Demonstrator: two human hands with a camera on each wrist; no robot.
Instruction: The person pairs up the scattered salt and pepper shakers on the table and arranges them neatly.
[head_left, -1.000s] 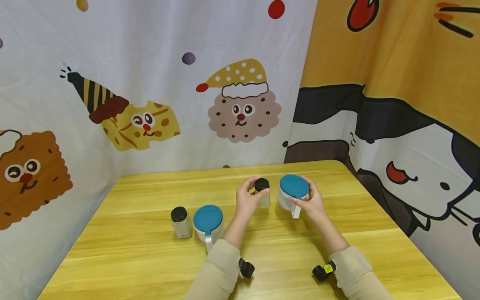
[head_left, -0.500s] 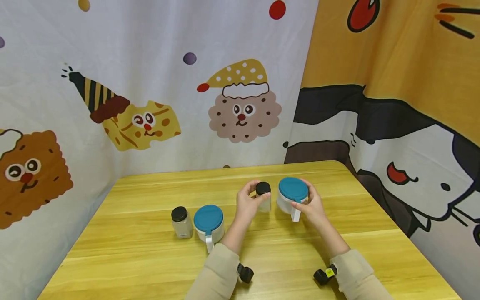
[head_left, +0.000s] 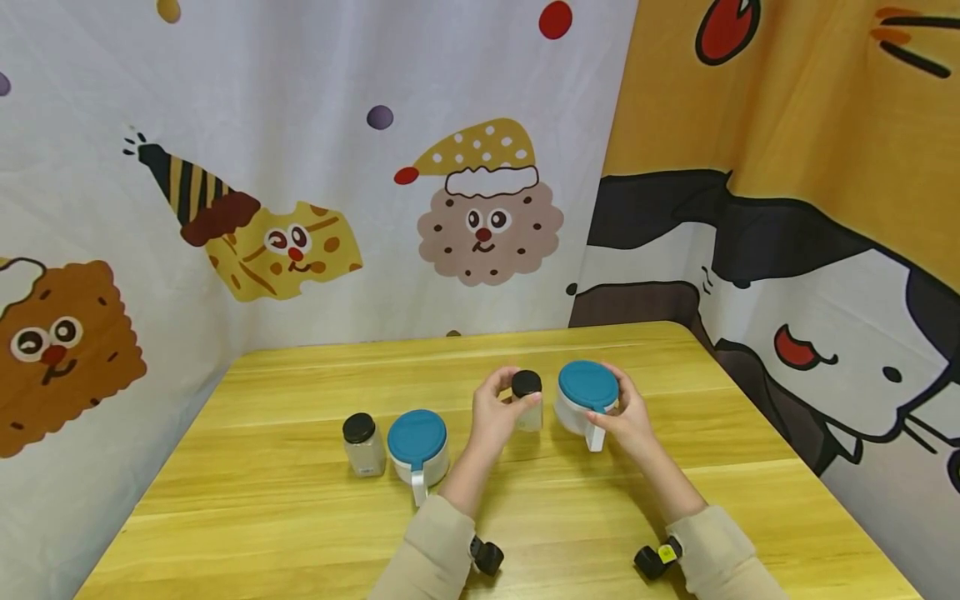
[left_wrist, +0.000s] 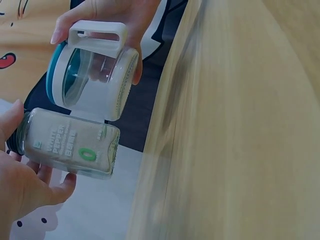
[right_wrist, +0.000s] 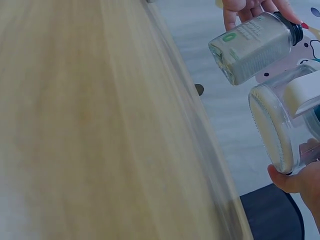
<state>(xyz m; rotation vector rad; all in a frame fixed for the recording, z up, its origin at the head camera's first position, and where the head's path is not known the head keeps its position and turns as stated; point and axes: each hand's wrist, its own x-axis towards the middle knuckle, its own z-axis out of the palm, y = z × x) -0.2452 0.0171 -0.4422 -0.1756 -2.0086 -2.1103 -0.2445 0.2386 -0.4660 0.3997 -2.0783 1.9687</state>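
My left hand (head_left: 492,418) grips a spice jar (left_wrist: 75,142) of clear glass with a black lid, its label reading white pepper. Beside it, my right hand (head_left: 628,415) holds a clear jar with a blue lid and white handle (head_left: 588,392), thumb near the handle. Both held jars appear raised off the table in the wrist views; a narrow gap parts them in the head view. Pale contents show at the bottom of the handled jar (right_wrist: 272,127). To the left on the table stand a second black-lidded spice jar (head_left: 365,450) and another blue-lidded handled jar (head_left: 417,442).
A wood-grain table (head_left: 285,533) lies under everything, its far edge close to a printed cartoon curtain (head_left: 315,108). More curtain hangs along the right side. Black cameras sit at both wrists, including the left wrist camera (head_left: 489,557).
Both hands, with the spice jar and the handled jar, have moved slightly down in the head view. The two jars on the left have stayed in place.
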